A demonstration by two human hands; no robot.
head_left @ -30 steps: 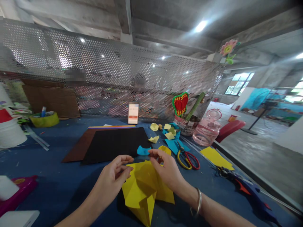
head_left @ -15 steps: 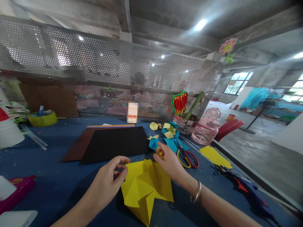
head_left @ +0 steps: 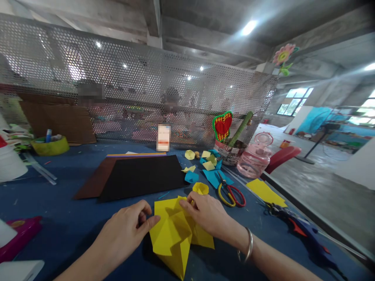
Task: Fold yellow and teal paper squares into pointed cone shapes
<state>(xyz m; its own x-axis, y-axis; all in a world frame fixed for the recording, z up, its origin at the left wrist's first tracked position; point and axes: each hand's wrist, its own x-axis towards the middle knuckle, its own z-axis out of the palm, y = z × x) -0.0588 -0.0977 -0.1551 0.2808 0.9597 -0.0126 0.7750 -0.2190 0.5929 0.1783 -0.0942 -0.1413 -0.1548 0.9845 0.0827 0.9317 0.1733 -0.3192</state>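
Centrally, yellow paper: a large, creased sheet of bright yellow paper [head_left: 171,230], folded into angled facets, sits on the blue tabletop [head_left: 234,257] between the two hands, its pointed end towards the wearer.
Its handling: likely very light, crisp enough to hold a crease yet easily crumpled or torn; the flat outer edges look the safest grip, with little pressure on the raised folds.
Left hand: half open, fingers curled, thumb apart from them; the left hand [head_left: 129,224] has its thumb tip over the paper's left edge, apparently with nothing pinched.
Right hand: fingers bent, thumb extended; the right hand [head_left: 209,210] is at the paper's upper edge, but whether it grips there I cannot tell.
Small folded pieces: a yellow cup-shaped paper piece [head_left: 200,188] is just beyond the right hand; past it is a curved blue paper piece [head_left: 191,177].
Scissors: metal blades, smooth looped handles, one yellow and one red [head_left: 240,198].
Flat sheets: a matte black sheet [head_left: 143,177] overlaps a dark brown one [head_left: 90,185].
Screen: perforated grey metal [head_left: 190,64].
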